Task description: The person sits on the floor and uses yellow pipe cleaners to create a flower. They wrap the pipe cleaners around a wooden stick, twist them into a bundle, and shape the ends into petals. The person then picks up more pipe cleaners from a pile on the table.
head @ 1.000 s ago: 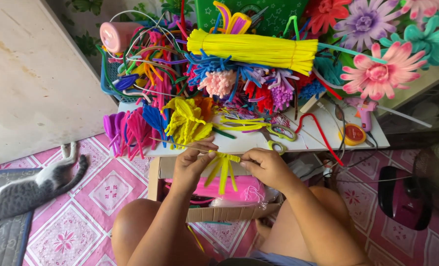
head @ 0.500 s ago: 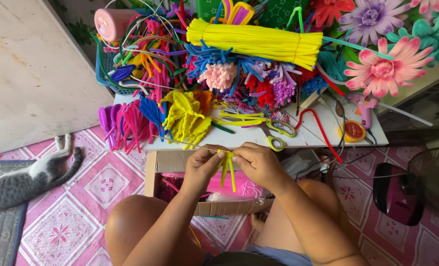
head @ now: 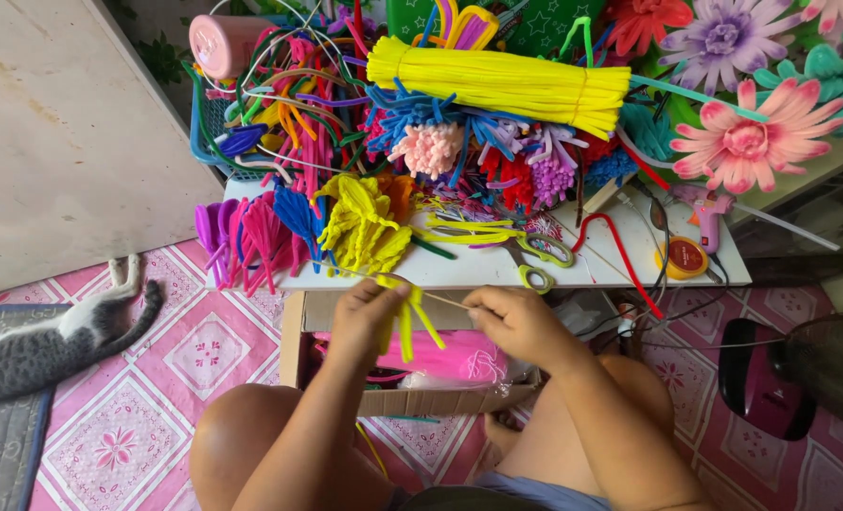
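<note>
Below the white table (head: 497, 270), an open cardboard box (head: 412, 397) holds pink material. Upper left, a blue basket (head: 215, 142) holds pipe cleaners beside a pink round container (head: 221, 43). Left hand (head: 365, 317) pinches yellow pipe cleaners (head: 407, 317) on a thin stick (head: 440, 300); right hand (head: 516, 322) grips the stick, closed.

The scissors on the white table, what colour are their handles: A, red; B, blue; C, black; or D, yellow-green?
D: the scissors lie on the white table just beyond the right hand, and both handle loops are yellow-green.
</note>
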